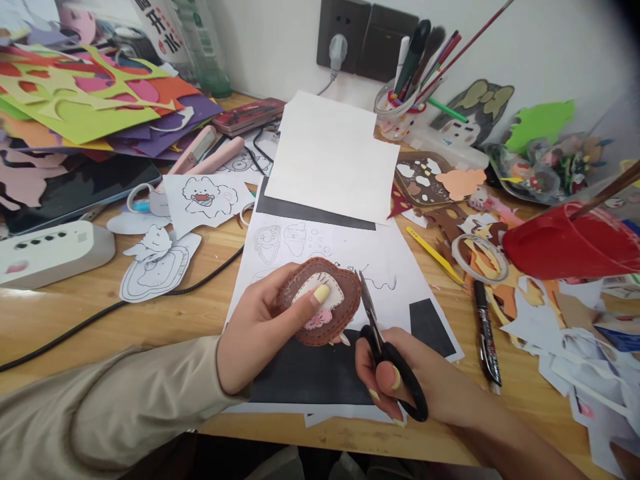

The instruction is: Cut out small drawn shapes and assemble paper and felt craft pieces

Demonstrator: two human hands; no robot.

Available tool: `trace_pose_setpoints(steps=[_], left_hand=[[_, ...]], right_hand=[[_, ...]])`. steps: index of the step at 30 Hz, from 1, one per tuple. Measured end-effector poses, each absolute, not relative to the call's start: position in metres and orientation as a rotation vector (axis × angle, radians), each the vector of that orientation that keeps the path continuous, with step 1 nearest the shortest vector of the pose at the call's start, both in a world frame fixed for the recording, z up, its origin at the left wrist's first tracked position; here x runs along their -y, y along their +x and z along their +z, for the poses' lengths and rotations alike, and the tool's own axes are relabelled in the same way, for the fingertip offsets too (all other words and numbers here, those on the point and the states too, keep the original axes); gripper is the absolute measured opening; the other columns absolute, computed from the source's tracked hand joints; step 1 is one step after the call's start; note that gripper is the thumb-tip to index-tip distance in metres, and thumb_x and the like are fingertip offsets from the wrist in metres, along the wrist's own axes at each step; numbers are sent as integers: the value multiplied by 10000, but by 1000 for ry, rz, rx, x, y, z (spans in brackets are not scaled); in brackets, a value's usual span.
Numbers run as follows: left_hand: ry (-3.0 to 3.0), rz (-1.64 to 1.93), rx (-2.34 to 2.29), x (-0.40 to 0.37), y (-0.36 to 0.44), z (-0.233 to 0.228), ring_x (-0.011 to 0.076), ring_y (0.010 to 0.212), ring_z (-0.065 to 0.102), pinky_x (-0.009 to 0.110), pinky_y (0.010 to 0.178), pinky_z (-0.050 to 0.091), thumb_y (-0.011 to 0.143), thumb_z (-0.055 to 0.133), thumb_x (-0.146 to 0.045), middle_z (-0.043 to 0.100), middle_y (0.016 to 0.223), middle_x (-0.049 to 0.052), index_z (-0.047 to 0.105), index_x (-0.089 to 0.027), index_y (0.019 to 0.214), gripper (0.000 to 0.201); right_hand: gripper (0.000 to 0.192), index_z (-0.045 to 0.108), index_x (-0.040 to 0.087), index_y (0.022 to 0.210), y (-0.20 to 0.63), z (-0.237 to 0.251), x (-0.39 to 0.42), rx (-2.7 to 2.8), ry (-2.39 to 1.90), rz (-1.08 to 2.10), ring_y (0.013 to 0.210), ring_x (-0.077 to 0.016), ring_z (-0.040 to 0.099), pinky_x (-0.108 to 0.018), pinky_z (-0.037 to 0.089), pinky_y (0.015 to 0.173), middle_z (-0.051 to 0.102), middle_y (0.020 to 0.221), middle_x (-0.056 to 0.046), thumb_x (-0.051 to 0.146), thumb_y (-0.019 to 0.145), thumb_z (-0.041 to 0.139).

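Note:
My left hand [257, 327] holds a brown paper cutout [345, 303] with a cream and pink centre, thumb pressed on its face. My right hand [425, 383] grips black scissors [383, 347], fingers through the handles, blades pointing up along the cutout's right edge. Both hover over a printed sheet [380, 263] with line drawings and black blocks, lying on the wooden table [190, 320].
Blank white paper [330, 153] lies behind. Coloured paper stack [85, 93] at back left, a white device [50, 250] and black cable [100, 317] left. Right: red cup [565, 243], tape ring [480, 257], black pen [487, 340], yellow pencil [433, 253], paper scraps, pen holder [405, 110].

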State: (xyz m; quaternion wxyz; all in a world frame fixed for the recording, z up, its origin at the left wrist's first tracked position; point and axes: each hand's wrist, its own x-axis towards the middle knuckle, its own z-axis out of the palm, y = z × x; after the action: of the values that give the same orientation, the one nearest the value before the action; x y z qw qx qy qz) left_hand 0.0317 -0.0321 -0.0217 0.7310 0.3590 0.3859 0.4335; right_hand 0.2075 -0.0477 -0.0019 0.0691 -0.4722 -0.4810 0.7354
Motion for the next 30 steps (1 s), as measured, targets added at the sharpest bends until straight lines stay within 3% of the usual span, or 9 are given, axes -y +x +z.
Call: trace_pose_setpoints(steps=[5, 12, 16, 20, 23, 26, 30], left_hand=[[786, 963, -832, 33, 32, -23, 138, 549, 602, 216, 512, 534, 740, 531, -193, 589, 727, -11, 519, -180, 877, 138], [819, 971, -872, 33, 30, -23, 127, 585, 598, 201, 525, 524, 740, 535, -231, 577, 750, -9, 527, -182, 864, 133], [834, 927, -860, 33, 30, -23, 130, 553, 589, 238, 523, 519, 752, 517, -232, 572, 742, -11, 515, -195, 878, 132], [820, 974, -972, 30, 31, -26, 75, 615, 514, 145, 552, 450, 772, 484, -285, 525, 688, -14, 545, -173, 823, 137], [763, 999, -987, 26, 30, -27, 77, 689, 470, 140, 606, 422, 775, 473, -312, 506, 708, -9, 557, -171, 801, 166], [768, 992, -984, 24, 30, -27, 94, 726, 467, 173, 674, 416, 765, 486, -317, 506, 721, 5, 563, -145, 756, 189], [740, 951, -963, 24, 29, -25, 74, 626, 490, 144, 531, 394, 759, 498, -311, 514, 690, -9, 548, -167, 840, 173]], right_hand=[[523, 442, 151, 583, 208, -3, 47, 1367, -1461, 2247, 347, -42, 289, -180, 211, 358, 370, 378, 62, 671, 548, 481], [590, 452, 154, 576, 208, -2, 45, 1514, -1401, 2202, 377, -65, 325, -197, 257, 377, 383, 398, 47, 738, 499, 415], [511, 451, 152, 564, 206, -2, 45, 1400, -1429, 2257, 359, -55, 317, -189, 237, 368, 379, 383, 53, 661, 549, 491], [440, 436, 155, 550, 209, -6, 43, 1275, -1438, 2179, 329, -41, 306, -183, 214, 354, 357, 367, 67, 584, 604, 520], [396, 453, 159, 591, 217, -11, 40, 1311, -1349, 1902, 366, -46, 352, -183, 254, 388, 419, 391, 53, 544, 679, 480], [230, 483, 172, 675, 222, -13, 39, 1266, -1381, 1706, 431, -44, 393, -170, 284, 429, 517, 469, 43, 391, 735, 519], [181, 550, 168, 796, 219, -13, 38, 1218, -1395, 1793, 446, -43, 408, -181, 312, 428, 636, 706, -24, 328, 713, 563]])
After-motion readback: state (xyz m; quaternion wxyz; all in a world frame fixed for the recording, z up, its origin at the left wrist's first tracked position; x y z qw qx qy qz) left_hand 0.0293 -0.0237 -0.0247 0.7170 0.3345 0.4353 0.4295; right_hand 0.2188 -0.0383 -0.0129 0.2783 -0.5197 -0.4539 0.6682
